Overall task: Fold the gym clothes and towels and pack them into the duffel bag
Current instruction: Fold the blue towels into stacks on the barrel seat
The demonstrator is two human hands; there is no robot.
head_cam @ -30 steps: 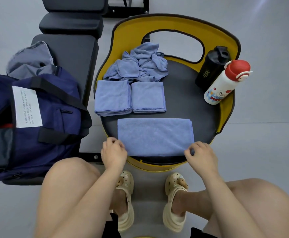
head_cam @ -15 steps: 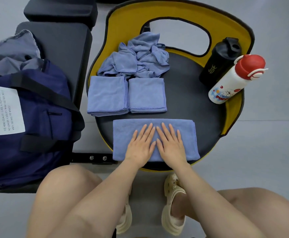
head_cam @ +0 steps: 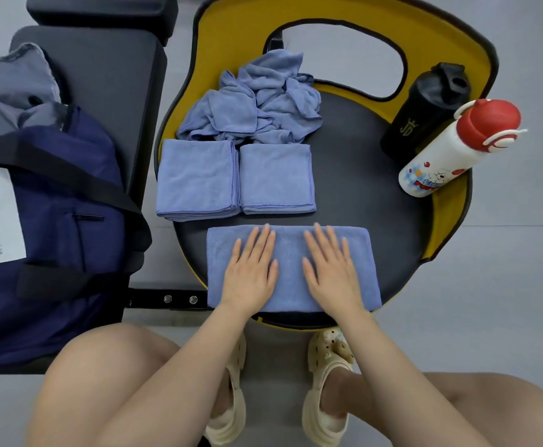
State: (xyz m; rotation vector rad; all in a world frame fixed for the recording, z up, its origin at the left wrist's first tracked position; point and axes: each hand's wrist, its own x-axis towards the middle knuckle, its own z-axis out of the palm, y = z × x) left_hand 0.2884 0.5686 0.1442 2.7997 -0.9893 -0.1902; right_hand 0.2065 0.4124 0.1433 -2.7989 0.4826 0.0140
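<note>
Seen from above, we have two bare knees and two cream foam clogs point(head_cam: 326, 387) nearest the camera, planted on pale grey floor. Just beyond them, our left hand point(head_cam: 251, 269) and right hand point(head_cam: 331, 269) lie flat, fingers straight and released, gripping nothing, palms pressing one long, half-folded blue microfibre towel point(head_cam: 291, 253) at the near edge of a round black padded seat with a yellow rim point(head_cam: 360, 201). The two hands sit side by side, apart, with a strip of soft nap showing between them. Past the fingertips, two square folded blue towels rest on the same pad, the left folded towel point(head_cam: 197, 179) touching the right folded towel point(head_cam: 278, 179) edge to edge, layered hems showing on their near sides. Behind those, one crumpled heap of blue cloths point(head_cam: 257, 108) lies unfolded against the yellow back. On the pad's right edge stand two bottles, touching: one white plastic bottle with a red cap and cartoon print point(head_cam: 447, 156), and behind it one matte black shaker bottle point(head_cam: 421, 114). To the left, one navy fabric duffel bag with black straps and a white label point(head_cam: 54, 227) sits on a black padded bench point(head_cam: 108, 85), one rumpled grey garment point(head_cam: 12, 88) at its far, open end.
</note>
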